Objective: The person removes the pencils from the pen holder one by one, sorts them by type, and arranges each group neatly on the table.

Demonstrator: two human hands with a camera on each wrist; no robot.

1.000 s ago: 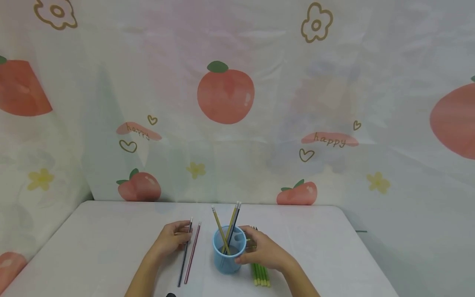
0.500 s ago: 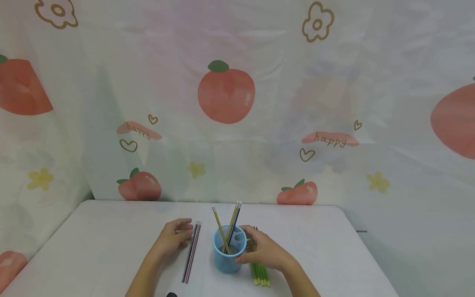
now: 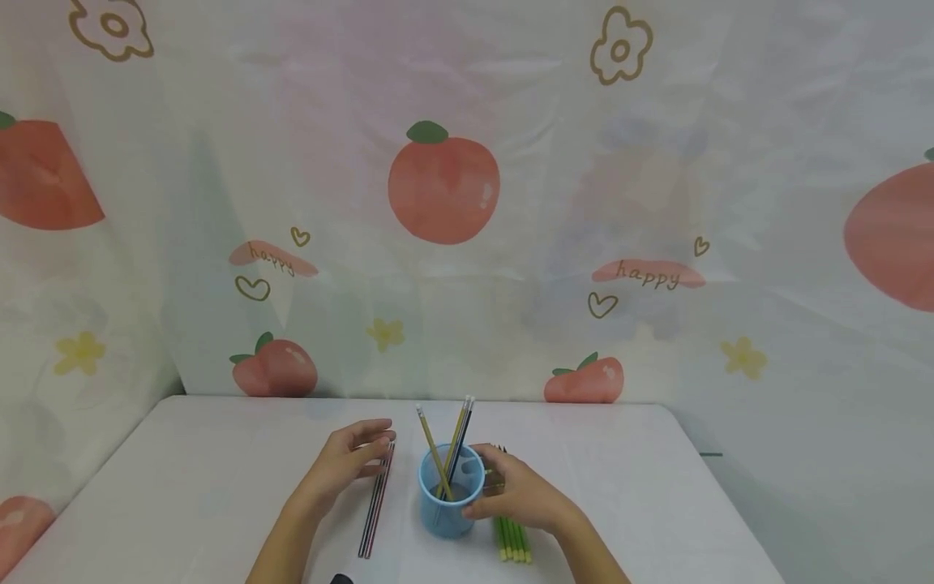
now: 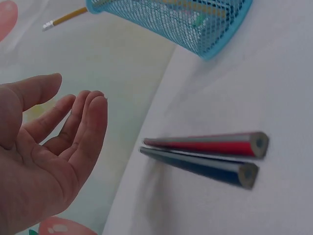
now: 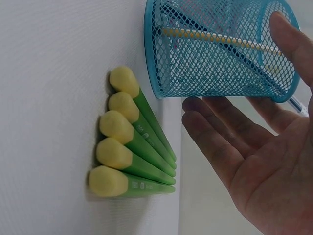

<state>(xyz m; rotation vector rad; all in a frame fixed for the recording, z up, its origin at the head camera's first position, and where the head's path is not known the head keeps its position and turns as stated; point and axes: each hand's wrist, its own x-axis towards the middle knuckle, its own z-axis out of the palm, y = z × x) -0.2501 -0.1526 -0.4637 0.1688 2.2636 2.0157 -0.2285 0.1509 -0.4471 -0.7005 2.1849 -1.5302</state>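
Observation:
My left hand (image 3: 346,458) hovers by the far ends of two pencils lying side by side on the table, its fingers loosely bent. The left wrist view shows the red pencil (image 4: 210,145) and the dark blue pencil (image 4: 195,167) apart from this hand, with nothing in its grasp. My right hand (image 3: 521,491) is curved round the right side of a light blue mesh pencil holder (image 3: 447,521), thumb in front and fingers behind. Inside the holder, yellow pencils (image 3: 432,446) and a dark pencil (image 3: 463,442) lean upright. Several green pencils (image 5: 151,139) lie below the right hand.
A white-covered table (image 3: 219,487) bears everything, its far edge against a fruit-printed backdrop (image 3: 467,324). At the bottom edge of the head view a small dark object (image 3: 340,579) peeks in, mostly cut off.
The dark blue pencil, earlier at my left fingers, has moved right to lie beside the red one. My left hand has then moved slightly forward and right. The right hand and holder have stayed put.

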